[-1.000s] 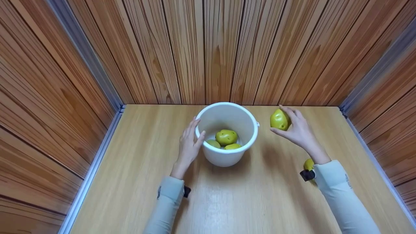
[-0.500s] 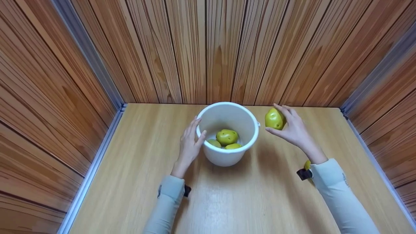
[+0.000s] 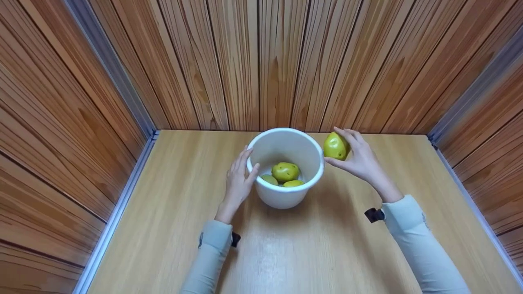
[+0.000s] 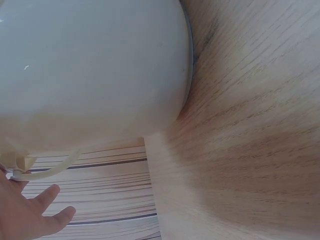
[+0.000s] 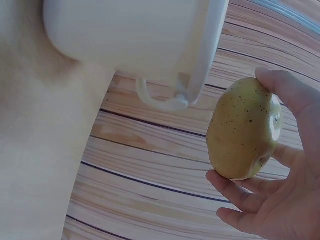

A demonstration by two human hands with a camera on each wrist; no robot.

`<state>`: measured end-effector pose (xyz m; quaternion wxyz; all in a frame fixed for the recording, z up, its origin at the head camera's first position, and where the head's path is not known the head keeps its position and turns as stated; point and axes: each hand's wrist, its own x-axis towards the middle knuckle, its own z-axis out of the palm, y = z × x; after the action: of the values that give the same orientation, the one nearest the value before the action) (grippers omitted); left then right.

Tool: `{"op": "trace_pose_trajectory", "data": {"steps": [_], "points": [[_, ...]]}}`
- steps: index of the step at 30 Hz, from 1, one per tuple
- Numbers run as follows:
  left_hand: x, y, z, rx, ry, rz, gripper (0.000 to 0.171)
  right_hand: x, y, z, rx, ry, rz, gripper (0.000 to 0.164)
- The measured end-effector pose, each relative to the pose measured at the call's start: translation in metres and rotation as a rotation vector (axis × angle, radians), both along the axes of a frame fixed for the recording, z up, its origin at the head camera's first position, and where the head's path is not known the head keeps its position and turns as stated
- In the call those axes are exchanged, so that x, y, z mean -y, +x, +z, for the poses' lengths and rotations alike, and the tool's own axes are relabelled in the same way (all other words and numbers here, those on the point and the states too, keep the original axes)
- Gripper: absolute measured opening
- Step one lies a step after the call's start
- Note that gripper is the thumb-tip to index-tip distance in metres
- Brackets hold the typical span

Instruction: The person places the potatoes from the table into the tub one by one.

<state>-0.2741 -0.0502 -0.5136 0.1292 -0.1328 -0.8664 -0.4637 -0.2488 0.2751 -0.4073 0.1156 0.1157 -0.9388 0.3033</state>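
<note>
A white bucket stands upright on the table, with several yellow-green potatoes in its bottom. At its left side my left hand holds the rim, thumb reaching over the edge and fingers along the outside. The left wrist view has the bucket's wall filling the upper left, with spread fingers beneath. My right hand grips another potato between thumb and fingers, just right of the bucket's rim. Seen from the right wrist, that potato is speckled and raised off the table.
Wood-patterned panels rise behind the table and at both sides, with metal strips along the side edges. The bucket's curved handle hangs on its outside. A black wrist camera juts from the right sleeve.
My right hand has carried its potato left, up to the bucket's right rim. A potato on the table beside the right sleeve is now hidden by that arm. The left hand stays put.
</note>
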Motion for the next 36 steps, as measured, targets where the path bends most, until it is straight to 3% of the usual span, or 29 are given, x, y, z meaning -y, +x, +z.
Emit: {"op": "trace_pose_trajectory", "data": {"steps": [13, 36], "points": [[0.0, 0.0, 0.002, 0.02, -0.005, 0.0, 0.055, 0.02, -0.003, 0.001, 0.019, -0.008, 0.032, 0.083], [-0.001, 0.001, 0.002, 0.023, -0.016, 0.003, 0.056, 0.044, -0.008, -0.013, -0.009, -0.015, 0.123, 0.08]]}}
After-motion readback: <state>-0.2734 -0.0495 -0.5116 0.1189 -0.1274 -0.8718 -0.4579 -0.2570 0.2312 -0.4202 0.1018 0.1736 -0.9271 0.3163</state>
